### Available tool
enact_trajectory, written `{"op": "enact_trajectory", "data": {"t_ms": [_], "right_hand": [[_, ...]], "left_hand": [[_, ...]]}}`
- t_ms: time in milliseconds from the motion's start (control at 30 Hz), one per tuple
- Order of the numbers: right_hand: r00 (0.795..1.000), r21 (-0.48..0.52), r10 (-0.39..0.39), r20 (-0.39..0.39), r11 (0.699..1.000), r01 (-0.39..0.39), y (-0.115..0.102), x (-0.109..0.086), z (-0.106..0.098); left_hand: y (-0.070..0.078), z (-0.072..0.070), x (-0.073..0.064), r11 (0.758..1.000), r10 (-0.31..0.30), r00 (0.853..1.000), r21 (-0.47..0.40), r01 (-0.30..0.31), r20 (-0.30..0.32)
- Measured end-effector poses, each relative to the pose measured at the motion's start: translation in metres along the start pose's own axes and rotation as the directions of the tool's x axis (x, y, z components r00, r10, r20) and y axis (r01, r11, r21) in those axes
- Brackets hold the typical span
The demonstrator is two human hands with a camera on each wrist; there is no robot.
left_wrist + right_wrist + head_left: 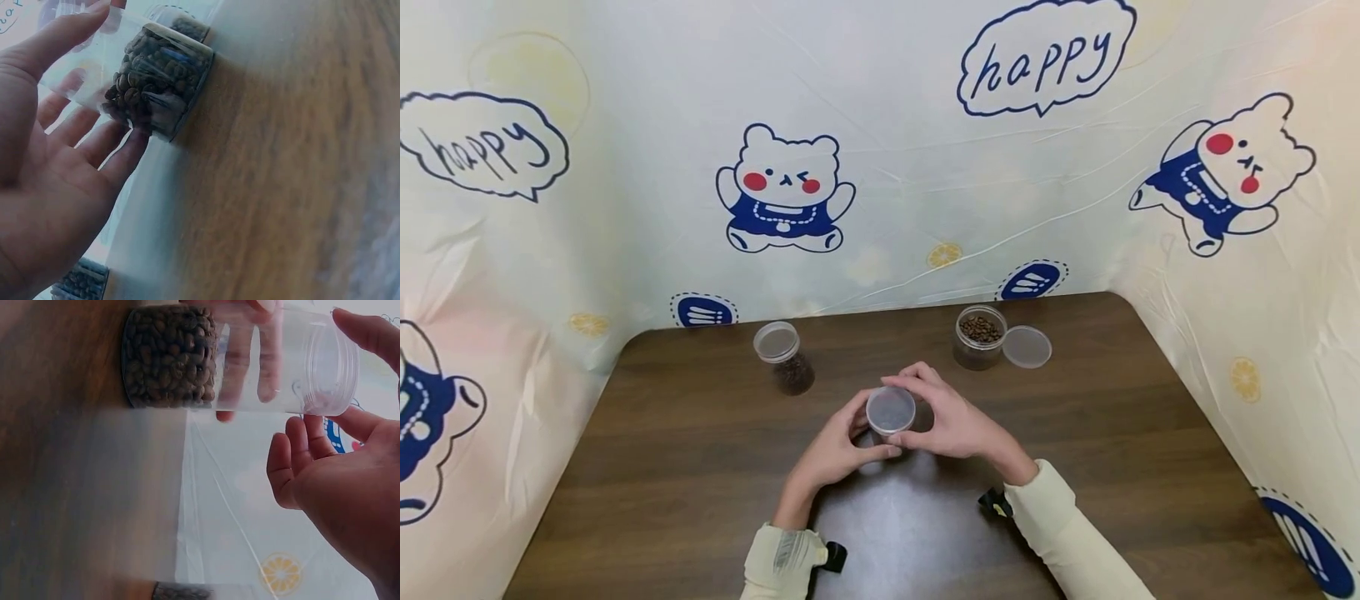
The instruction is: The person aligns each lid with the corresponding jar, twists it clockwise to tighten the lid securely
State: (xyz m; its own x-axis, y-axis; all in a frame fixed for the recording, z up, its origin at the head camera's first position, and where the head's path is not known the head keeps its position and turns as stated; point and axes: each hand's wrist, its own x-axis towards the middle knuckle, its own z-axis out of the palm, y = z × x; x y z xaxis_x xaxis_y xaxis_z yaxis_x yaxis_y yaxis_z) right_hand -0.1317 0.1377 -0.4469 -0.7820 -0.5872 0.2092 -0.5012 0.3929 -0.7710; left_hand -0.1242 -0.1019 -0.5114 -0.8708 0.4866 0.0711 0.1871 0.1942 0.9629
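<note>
A clear plastic jar (250,369), part filled with brown coffee beans (169,359), stands upright on the table near its middle. Its frosted lid (891,410) is on top. My left hand (838,446) holds the jar's body, with the thumb on the near side and fingers round the far side, as the left wrist view also shows. At the top, my right hand (951,421) grips the lid's edge between thumb and index finger. Its other fingers curl loosely beside the jar in the right wrist view.
A lidded jar (793,371) of dark beans stands at the back left. Back right is an uncovered jar (977,354) of beans, with a loose lid (1027,347) lying beside it. A printed curtain (895,167) borders the brown wooden table (685,475).
</note>
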Motion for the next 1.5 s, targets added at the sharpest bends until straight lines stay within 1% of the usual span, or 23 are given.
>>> {"op": "enact_trajectory", "data": {"t_ms": [67, 133, 333, 533, 700, 833, 933, 1067, 1167, 1233, 1500], "right_hand": [[1.000, -0.015, 0.010, 0.008, 1.000, -0.010, 0.001, 0.001, 0.000], [1.000, -0.027, 0.019, -0.001, 0.999, -0.019, 0.001, 0.002, 0.000], [0.996, -0.062, 0.033, -0.085, 0.997, -0.039, 0.000, 0.002, 0.006], [0.982, -0.133, 0.029, -0.187, 0.990, -0.054, -0.007, -0.002, 0.016], [0.975, -0.140, 0.069, -0.212, 0.985, -0.100, -0.010, -0.004, 0.019], [0.975, -0.073, 0.120, -0.187, 0.988, -0.135, -0.011, -0.006, 0.020], [0.976, -0.028, 0.141, -0.164, 0.989, -0.148, -0.009, -0.007, 0.019], [0.981, -0.027, 0.124, -0.151, 0.991, -0.129, -0.004, -0.007, 0.019], [0.985, -0.036, 0.112, -0.129, 0.992, -0.117, -0.002, -0.008, 0.019], [0.988, -0.034, 0.111, -0.108, 0.993, -0.115, 0.000, -0.009, 0.018], [0.986, 0.021, 0.162, -0.035, 0.987, -0.162, 0.002, -0.013, 0.019]], "left_hand": [[0.000, 0.001, 0.000, 1.000, -0.005, 1.000, 0.001, 0.005, -0.002], [0.001, 0.001, 0.000, 1.000, -0.016, 1.000, -0.007, 0.016, -0.012], [0.007, 0.002, 0.001, 0.999, -0.027, 0.998, -0.028, 0.026, -0.052], [0.006, 0.005, 0.001, 0.999, -0.028, 0.993, 0.013, 0.029, -0.112], [0.006, 0.005, 0.001, 0.998, -0.038, 0.991, 0.046, 0.044, -0.127], [0.006, 0.004, 0.000, 0.998, -0.048, 0.994, 0.043, 0.052, -0.103], [0.005, 0.003, 0.000, 0.998, -0.048, 0.995, 0.040, 0.052, -0.085], [0.006, 0.002, 0.000, 0.997, -0.049, 0.996, 0.052, 0.053, -0.079], [0.007, 0.001, 0.000, 0.995, -0.059, 0.996, 0.073, 0.064, -0.074], [0.008, -0.001, -0.001, 0.995, -0.067, 0.995, 0.071, 0.072, -0.071], [0.011, -0.007, -0.006, 0.996, -0.089, 0.995, -0.009, 0.089, -0.053]]}}
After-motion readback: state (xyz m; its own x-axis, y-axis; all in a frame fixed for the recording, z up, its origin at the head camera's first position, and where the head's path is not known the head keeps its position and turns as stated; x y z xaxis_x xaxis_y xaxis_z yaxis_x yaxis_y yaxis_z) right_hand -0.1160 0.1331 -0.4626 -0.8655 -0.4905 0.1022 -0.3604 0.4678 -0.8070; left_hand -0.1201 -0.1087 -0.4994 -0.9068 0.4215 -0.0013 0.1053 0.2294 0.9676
